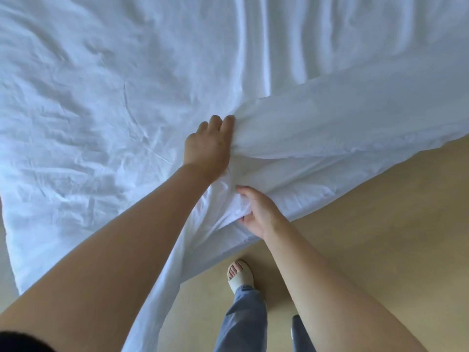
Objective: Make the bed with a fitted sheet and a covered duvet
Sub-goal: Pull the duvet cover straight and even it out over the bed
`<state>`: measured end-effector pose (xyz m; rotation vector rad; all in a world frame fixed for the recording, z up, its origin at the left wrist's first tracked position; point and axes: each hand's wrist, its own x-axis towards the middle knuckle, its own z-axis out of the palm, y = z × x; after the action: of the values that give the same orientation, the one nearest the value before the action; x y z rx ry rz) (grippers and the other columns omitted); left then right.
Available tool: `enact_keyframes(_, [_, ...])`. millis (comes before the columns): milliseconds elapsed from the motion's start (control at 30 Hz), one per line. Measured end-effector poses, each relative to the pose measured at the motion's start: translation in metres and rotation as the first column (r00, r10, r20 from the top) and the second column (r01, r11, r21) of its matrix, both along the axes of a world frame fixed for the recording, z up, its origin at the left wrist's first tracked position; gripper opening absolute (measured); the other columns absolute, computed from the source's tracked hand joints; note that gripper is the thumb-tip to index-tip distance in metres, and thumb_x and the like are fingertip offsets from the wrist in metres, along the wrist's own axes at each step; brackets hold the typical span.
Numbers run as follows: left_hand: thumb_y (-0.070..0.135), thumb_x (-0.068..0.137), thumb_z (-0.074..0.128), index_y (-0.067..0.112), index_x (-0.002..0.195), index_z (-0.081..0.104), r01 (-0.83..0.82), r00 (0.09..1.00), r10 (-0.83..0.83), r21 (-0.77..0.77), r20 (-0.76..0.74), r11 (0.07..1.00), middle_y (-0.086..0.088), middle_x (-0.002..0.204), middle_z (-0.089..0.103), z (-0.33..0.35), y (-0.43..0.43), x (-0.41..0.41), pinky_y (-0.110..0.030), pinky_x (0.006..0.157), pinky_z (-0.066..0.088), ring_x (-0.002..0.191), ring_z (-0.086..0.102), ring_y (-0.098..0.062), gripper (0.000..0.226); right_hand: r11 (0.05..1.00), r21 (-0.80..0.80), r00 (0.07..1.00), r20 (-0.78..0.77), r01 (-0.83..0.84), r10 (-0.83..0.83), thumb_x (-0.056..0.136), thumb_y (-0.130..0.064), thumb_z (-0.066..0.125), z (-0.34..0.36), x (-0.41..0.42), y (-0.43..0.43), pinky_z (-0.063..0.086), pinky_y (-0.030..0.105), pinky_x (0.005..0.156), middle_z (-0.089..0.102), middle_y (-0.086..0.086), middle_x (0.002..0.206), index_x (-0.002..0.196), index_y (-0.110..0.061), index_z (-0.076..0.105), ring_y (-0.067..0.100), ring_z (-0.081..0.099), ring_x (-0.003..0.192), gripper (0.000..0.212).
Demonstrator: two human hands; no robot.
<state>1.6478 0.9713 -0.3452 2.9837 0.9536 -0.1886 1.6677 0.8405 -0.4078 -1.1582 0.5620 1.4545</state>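
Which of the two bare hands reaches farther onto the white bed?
The left hand: it grips the thick white fabric fold well over the bed, while the right hand pinches bunched fabric at the edge, next to the tan floor.

A duvet (101, 110) fills the left and far side; floor (380, 212) lies right, with a foot (239, 274) on it nearest.

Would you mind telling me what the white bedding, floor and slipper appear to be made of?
The white bedding looks like woven cloth, probably cotton, matte: it creases and folds softly. The floor is smooth and tan, perhaps vinyl or laminate; no grain shows. The slipper seems moulded foam or rubber, given its thick seamless strap.
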Motion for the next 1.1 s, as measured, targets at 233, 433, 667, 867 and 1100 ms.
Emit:
enact_keyframes(233, [0.023,0.073,0.068,0.016,0.142,0.035,-0.026,0.992,0.06,-0.284,0.113,0.959,-0.009,0.127,0.051,-0.013,-0.043,-0.046,-0.039,0.075,0.043,0.107,0.052,-0.034,0.077,0.965,-0.187,0.971,0.187,0.185,-0.15,0.088,0.008,0.039,-0.004,-0.026,-0.034,0.052,0.04,0.088,0.059,0.009,0.097,0.111,-0.006,0.052,0.025,0.06,0.095,0.03])
enact_keyframes(433, [0.03,0.066,0.078,0.005,0.126,0.056,-0.056,0.939,0.115,-0.186,0.325,0.981,-0.023,0.123,0.056,-0.023,-0.141,-0.099,-0.053,0.096,0.044,0.112,0.056,-0.041,0.069,0.967,-0.159,0.97,0.172,0.2,-0.173,0.096,-0.005,0.043,0.026,-0.036,-0.061,0.052,0.025,0.055,0.064,0.006,0.089,0.099,-0.015,0.051,0.016,0.062,0.062,0.013])
enact_keyframes(667, [0.039,0.076,0.049,0.015,0.137,0.041,-0.516,0.541,0.67,-0.428,0.509,0.742,-0.019,0.135,0.042,0.015,-0.2,-0.129,-0.063,0.101,0.031,0.123,0.033,-0.03,0.066,0.963,-0.02,0.935,0.246,0.269,-0.256,0.089,0.001,0.045,0.09,-0.05,-0.07,0.039,0.015,0.041,0.059,-0.008,0.065,0.079,-0.025,0.056,0.011,0.052,0.056,0.03])
enact_keyframes(867, [0.006,0.076,0.052,0.007,0.124,0.054,-0.566,0.654,0.636,-0.293,0.408,0.77,-0.015,0.124,0.052,0.052,-0.13,-0.129,-0.046,0.094,0.032,0.112,0.046,-0.038,0.047,0.963,-0.09,0.95,0.214,0.253,-0.229,0.082,0.009,0.03,0.128,-0.052,-0.088,0.044,0.024,0.052,0.057,0.003,0.068,0.086,-0.008,0.058,0.017,0.051,0.056,0.033])
enact_keyframes(1100, [0.025,0.084,0.06,0.013,0.12,0.051,-0.579,0.633,0.734,-0.48,0.244,0.659,-0.009,0.118,0.05,0.025,-0.096,-0.134,-0.04,0.089,0.04,0.108,0.048,-0.029,0.039,0.978,0.008,0.967,0.143,0.21,-0.209,0.085,0.008,0.032,0.123,-0.044,-0.069,0.048,0.023,0.055,0.058,0.005,0.07,0.08,-0.008,0.054,0.015,0.057,0.059,0.026])
